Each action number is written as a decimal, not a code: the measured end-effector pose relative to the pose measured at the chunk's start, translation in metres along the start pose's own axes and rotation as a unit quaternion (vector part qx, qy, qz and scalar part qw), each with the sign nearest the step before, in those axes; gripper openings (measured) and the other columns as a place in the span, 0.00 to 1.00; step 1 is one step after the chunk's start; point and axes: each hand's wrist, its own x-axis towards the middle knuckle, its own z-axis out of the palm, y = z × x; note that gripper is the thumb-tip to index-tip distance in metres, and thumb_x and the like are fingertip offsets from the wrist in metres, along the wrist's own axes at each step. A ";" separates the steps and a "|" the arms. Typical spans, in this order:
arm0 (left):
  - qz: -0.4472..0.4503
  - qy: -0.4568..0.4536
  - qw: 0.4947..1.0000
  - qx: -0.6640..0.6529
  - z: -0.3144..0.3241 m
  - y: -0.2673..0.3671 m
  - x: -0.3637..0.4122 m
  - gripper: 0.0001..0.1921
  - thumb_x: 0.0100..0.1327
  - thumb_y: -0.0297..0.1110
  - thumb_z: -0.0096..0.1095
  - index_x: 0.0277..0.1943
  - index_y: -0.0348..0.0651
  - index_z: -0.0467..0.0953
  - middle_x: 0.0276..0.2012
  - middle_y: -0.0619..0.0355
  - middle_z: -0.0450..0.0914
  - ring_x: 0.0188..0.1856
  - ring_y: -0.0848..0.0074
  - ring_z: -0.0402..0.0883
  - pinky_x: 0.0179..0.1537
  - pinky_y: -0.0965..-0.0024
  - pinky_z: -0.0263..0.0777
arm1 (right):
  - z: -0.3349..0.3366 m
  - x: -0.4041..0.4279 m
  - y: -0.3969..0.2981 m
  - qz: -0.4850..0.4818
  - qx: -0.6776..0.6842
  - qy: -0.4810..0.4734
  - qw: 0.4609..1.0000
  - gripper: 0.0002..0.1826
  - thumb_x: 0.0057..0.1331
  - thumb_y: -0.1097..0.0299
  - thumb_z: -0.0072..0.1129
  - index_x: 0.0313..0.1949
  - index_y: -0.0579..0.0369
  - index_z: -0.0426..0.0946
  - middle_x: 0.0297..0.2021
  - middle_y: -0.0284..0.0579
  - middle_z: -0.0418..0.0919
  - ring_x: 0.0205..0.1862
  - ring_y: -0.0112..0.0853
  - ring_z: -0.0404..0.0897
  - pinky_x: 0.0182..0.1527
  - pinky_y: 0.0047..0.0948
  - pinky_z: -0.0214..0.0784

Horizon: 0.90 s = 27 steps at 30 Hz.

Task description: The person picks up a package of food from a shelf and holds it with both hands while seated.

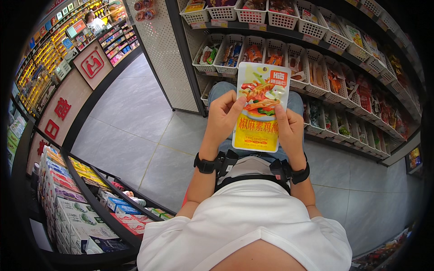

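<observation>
A flat snack pouch (259, 130), white and yellow with a food picture and printed writing, is held upright between both hands, its front facing the camera. My left hand (225, 113) pinches its left edge, thumb on the front. On the opposite edge, my right hand (290, 125) grips it the same way; the fingers behind the pouch are hidden. Black straps with small devices sit on both wrists. Beyond the pouch, white plastic baskets (234, 69) of packaged snacks stand in rows on the shelves.
Dark-edged shelves (288, 33) curve from ahead to the right. A perforated metal end panel (159, 50) stands ahead left. Stacked boxed goods (73, 216) fill a display at lower left. Grey floor tiles (142, 135) lie between. A person (95, 22) is behind the far counter.
</observation>
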 end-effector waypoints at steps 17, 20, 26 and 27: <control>0.005 -0.002 1.000 -0.006 -0.002 -0.002 0.000 0.13 0.62 0.34 0.51 0.23 0.41 0.62 0.16 0.71 0.60 0.19 0.93 0.52 0.19 0.84 0.45 | -0.001 0.000 0.003 -0.007 -0.020 -0.024 0.999 0.19 0.65 0.63 0.46 0.23 0.67 0.72 0.13 0.32 0.69 0.16 0.12 0.60 0.16 0.17 0.49; 0.011 -0.004 1.000 -0.010 -0.002 -0.002 0.000 0.13 0.62 0.33 0.51 0.23 0.41 0.62 0.16 0.71 0.60 0.19 0.93 0.52 0.19 0.84 0.45 | -0.001 0.000 0.005 -0.007 -0.013 -0.027 1.000 0.19 0.65 0.62 0.46 0.23 0.66 0.72 0.12 0.31 0.68 0.15 0.12 0.59 0.15 0.17 0.49; 0.017 0.003 1.000 -0.017 -0.002 -0.001 0.001 0.14 0.62 0.33 0.51 0.22 0.41 0.60 0.17 0.71 0.60 0.20 0.93 0.52 0.19 0.84 0.45 | -0.003 0.000 0.003 -0.006 -0.027 -0.039 0.999 0.19 0.65 0.62 0.46 0.23 0.67 0.71 0.12 0.31 0.68 0.15 0.12 0.59 0.15 0.17 0.49; 0.017 0.003 1.000 -0.017 -0.004 -0.003 0.001 0.14 0.62 0.33 0.51 0.22 0.41 0.60 0.17 0.71 0.60 0.20 0.93 0.52 0.19 0.84 0.45 | -0.003 0.000 0.002 -0.007 -0.027 -0.039 0.999 0.19 0.65 0.62 0.46 0.23 0.67 0.71 0.12 0.31 0.68 0.15 0.12 0.59 0.15 0.17 0.49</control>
